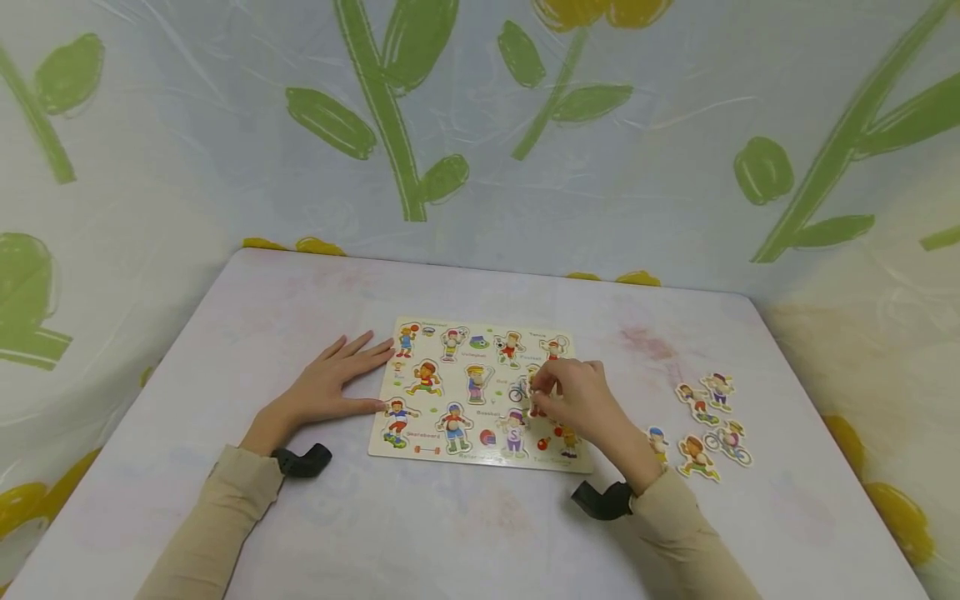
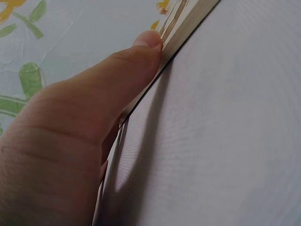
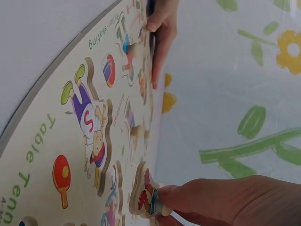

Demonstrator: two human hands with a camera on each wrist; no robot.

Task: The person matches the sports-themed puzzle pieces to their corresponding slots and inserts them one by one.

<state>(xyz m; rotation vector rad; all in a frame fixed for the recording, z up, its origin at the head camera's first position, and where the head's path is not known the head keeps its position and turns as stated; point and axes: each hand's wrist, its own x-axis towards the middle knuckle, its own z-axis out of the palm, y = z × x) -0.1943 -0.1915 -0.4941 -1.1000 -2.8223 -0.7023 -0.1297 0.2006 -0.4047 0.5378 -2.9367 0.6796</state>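
A cream wooden knob puzzle board [image 1: 381, 446] printed with sports figures lies on the table. My left hand [image 1: 330, 387] is at its left side, fingers spread, with fingertips and thumb touching the edge. In the left wrist view, the thumb [image 2: 127, 66] presses the board's side. Over the right part of the board, my right hand [image 1: 585, 400] pinches a figure-shaped puzzle piece [image 3: 145, 193] with red shoes. The piece is tilted in the right wrist view, its knob between thumb and fingers. Whether it touches its recess I cannot tell. Other figures fill the board's rows.
Several loose figure pieces lie right of the board, among them a cyclist [image 1: 731, 442] and a runner [image 1: 697, 458]. Another piece [image 1: 657, 442] is near the right forearm. Black wrist mounts [image 1: 603, 500] hang under both wrists. A flower-printed sheet [image 1: 600, 200] rises behind the table.
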